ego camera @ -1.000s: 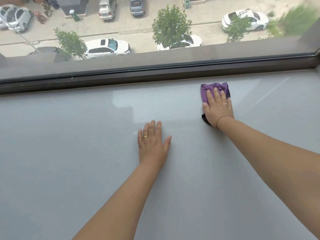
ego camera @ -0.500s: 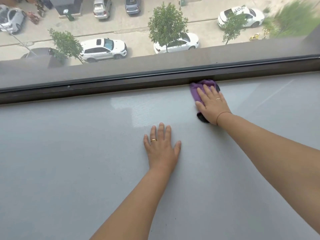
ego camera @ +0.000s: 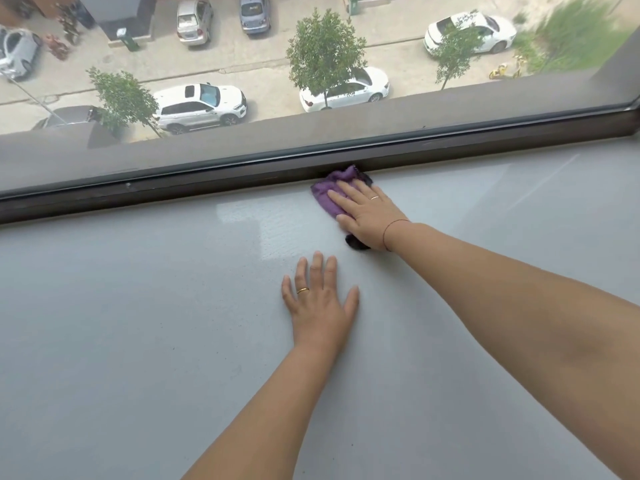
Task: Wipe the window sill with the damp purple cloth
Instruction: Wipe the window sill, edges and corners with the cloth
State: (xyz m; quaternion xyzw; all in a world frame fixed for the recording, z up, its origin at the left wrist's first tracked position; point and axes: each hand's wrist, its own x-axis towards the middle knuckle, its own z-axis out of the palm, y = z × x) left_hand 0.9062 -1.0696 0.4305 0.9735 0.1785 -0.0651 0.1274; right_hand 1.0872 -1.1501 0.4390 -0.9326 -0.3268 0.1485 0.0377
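A wide grey window sill (ego camera: 138,323) fills the lower part of the view. The purple cloth (ego camera: 327,194) lies at the sill's far edge, its top touching the dark window frame (ego camera: 173,188). My right hand (ego camera: 369,214) presses flat on the cloth with straight fingers and covers most of it; a dark corner of cloth shows below the wrist. My left hand (ego camera: 320,303) rests flat on the bare sill, fingers spread, nearer to me and slightly left of the cloth.
A wet, shiny patch (ego camera: 277,230) lies on the sill left of the cloth. Behind the frame, the window pane (ego camera: 242,98) looks down on a street with parked cars and trees. The frame's corner is at the far right (ego camera: 632,109).
My right hand has pushed the cloth away from me and to the left, up against the window frame. The left hand stays flat on the sill.
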